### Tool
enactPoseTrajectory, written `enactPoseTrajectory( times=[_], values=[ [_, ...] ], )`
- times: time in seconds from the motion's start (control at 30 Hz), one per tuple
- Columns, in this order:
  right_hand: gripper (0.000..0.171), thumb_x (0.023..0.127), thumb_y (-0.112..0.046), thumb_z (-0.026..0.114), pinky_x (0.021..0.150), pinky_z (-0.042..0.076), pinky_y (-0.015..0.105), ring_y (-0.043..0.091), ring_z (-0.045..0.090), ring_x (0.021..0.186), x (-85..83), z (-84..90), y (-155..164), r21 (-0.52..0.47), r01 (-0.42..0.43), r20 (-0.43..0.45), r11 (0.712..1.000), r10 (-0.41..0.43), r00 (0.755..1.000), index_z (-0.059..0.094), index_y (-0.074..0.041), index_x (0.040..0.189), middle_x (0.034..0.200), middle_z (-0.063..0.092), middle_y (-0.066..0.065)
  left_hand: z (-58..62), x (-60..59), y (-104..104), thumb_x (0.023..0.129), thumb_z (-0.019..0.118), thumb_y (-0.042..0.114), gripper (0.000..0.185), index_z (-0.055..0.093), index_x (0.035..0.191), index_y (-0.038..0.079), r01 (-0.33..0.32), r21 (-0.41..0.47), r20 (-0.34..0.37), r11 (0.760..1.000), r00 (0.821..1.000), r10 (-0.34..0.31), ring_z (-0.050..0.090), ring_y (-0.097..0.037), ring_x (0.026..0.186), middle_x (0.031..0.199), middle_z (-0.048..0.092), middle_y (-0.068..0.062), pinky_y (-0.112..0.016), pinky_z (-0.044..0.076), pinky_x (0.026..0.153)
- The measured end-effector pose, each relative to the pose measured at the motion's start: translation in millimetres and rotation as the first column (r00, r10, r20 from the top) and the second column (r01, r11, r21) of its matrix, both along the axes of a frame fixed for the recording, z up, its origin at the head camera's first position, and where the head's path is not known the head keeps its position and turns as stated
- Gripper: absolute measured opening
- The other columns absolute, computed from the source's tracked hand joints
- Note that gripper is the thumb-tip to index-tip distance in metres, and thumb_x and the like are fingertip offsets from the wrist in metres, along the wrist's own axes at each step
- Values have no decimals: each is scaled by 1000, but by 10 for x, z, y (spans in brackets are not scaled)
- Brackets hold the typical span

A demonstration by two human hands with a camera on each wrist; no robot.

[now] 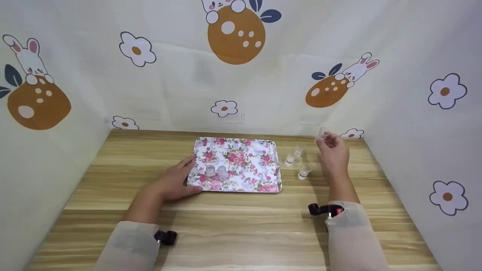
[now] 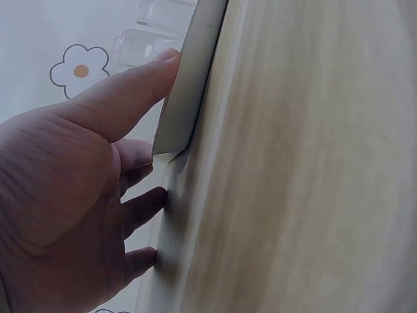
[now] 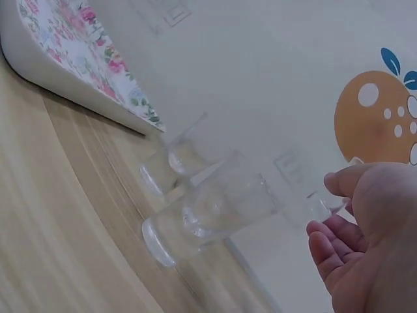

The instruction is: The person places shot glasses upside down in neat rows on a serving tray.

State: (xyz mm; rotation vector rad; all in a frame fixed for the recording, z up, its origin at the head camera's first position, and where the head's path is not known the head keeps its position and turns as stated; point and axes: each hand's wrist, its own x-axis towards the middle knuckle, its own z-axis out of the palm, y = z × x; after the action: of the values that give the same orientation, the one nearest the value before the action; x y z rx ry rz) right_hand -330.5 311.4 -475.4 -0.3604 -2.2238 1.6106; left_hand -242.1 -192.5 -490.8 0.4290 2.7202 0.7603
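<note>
Sleeved forearms occupy the near edge of the wooden table (image 1: 241, 226), each with a dark wrist-mounted camera. On the left, the left hand (image 1: 175, 182) lies flat with fingers straight, its fingertips (image 2: 163, 62) pressed against the left rim of the floral tray (image 1: 244, 165); nothing is gripped. Two small clear glasses (image 1: 216, 172) stand together on the tray's near-left area. Just right of the tray, three more clear glasses (image 1: 297, 162) stand on the table, close together but apart from the tray. At far right, the right hand (image 1: 333, 152) is raised above the table, thumb and fingertips pinching one small clear glass (image 1: 323, 132), held clear of the table surface near the back wall.
</note>
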Motion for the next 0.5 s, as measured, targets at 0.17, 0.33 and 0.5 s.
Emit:
enactPoseTrajectory(
  times=[0.17, 0.33, 0.5],
  values=[
    [43, 98, -25, 80, 95, 55, 17, 10, 66, 107, 41, 48, -143, -35, -58, -26, 998, 57, 998, 67, -4, 133, 121, 73, 9, -9, 0, 6, 96, 73, 59, 108, 15, 173, 10, -4, -15, 10, 1000, 1000, 4, 16, -50, 165, 184, 7, -6, -71, 19, 132],
    [44, 97, -25, 81, 92, 57, 16, 12, 68, 108, 87, 115, -412, -15, -176, -66, 984, 175, 982, 68, -2, 131, 120, 75, 13, -25, -11, -10, 96, 72, 62, 109, 15, 173, 11, -5, -20, 9, 1000, 1000, 5, 14, -49, 166, 184, 6, -5, -71, 17, 132],
    [43, 95, -27, 84, 91, 59, 17, 18, 70, 110, 177, 156, -739, 10, -293, -76, 956, 293, 953, 71, -5, 129, 119, 75, 13, -37, -33, -13, 95, 72, 64, 111, 13, 173, 11, -3, -10, 19, 1000, 1000, 3, 13, -50, 165, 184, 4, -6, -71, 17, 132]
  ],
)
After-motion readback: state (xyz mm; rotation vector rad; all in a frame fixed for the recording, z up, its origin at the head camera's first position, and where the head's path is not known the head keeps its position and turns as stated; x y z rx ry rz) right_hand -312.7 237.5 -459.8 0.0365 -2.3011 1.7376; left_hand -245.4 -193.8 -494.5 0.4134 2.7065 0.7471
